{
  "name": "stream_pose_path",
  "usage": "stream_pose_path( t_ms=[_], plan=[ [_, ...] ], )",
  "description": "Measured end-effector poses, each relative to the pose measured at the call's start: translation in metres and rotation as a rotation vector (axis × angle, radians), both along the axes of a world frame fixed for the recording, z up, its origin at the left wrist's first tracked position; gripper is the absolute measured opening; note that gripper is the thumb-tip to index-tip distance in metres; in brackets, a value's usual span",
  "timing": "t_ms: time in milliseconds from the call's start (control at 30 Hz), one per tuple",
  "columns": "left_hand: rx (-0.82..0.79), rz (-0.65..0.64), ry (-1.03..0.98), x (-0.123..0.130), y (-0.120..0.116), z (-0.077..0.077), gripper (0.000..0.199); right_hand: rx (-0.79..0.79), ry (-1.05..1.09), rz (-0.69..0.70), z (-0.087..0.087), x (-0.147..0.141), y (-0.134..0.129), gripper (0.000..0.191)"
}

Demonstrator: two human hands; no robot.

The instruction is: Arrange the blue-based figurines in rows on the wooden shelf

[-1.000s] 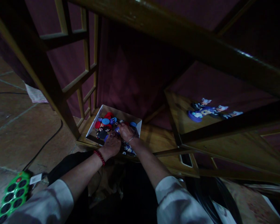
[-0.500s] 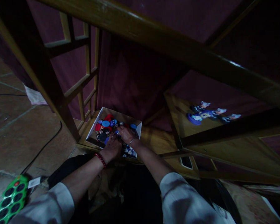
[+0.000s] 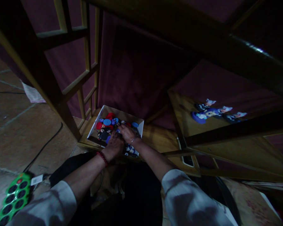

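A white box [image 3: 92, 131] on the wooden shelf holds several small figures with red, blue and dark round bases. Both hands are inside it, close together over the figures. My left hand [image 3: 115, 145], with a red bead bracelet, has its fingers bent near the middle of the box. Beside it, my right hand [image 3: 128, 133], with a thin silver bracelet, has its fingers curled down among the pieces. Both hands' fingers are closed; what they hold, if anything, is too small and dark to make out. A blue disc [image 3: 107, 122] lies among the pieces left of my right hand.
On a shelf level to the right stand several figures [image 3: 208, 112]. Wooden lattice bars [image 3: 80, 80] rise at the left. A green power strip [image 3: 15, 197] with a black cable [image 3: 43, 147] lies on the tiled floor. A dark phone-like object [image 3: 188, 161] is at the lower right.
The camera view has shifted slightly. My hands remain in the box in nearly the same place, with only small finger movement.
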State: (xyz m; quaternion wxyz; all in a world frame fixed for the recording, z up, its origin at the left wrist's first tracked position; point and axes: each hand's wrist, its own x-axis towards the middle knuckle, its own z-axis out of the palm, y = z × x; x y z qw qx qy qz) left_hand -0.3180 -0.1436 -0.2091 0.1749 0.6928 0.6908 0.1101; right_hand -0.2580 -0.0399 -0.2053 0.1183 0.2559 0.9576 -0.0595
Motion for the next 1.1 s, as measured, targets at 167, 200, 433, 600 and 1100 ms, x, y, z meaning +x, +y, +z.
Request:
stream_pose_path(
  t_ms=[167, 200, 433, 600, 1100],
  plan=[
    [0.011, -0.004, 0.024, 0.0, 0.0, -0.002, 0.042, 0.001, 0.004, 0.017, 0.001, 0.0, 0.0, 0.03],
    [0.013, -0.006, 0.024, 0.0, 0.0, -0.002, 0.042, -0.006, 0.005, 0.015, 0.001, 0.0, 0.001, 0.03],
    [-0.02, -0.026, 0.039, -0.001, -0.001, 0.002, 0.04, -0.029, -0.02, -0.01, -0.002, 0.0, 0.002, 0.033],
    [-0.037, -0.012, 0.043, -0.003, -0.002, 0.006, 0.038, -0.007, 0.009, -0.01, -0.003, 0.001, 0.001, 0.037],
    [0.008, -0.001, 0.09, -0.014, -0.008, 0.002, 0.03, -0.018, 0.14, -0.116, -0.014, 0.009, 0.006, 0.027]
  ],
)
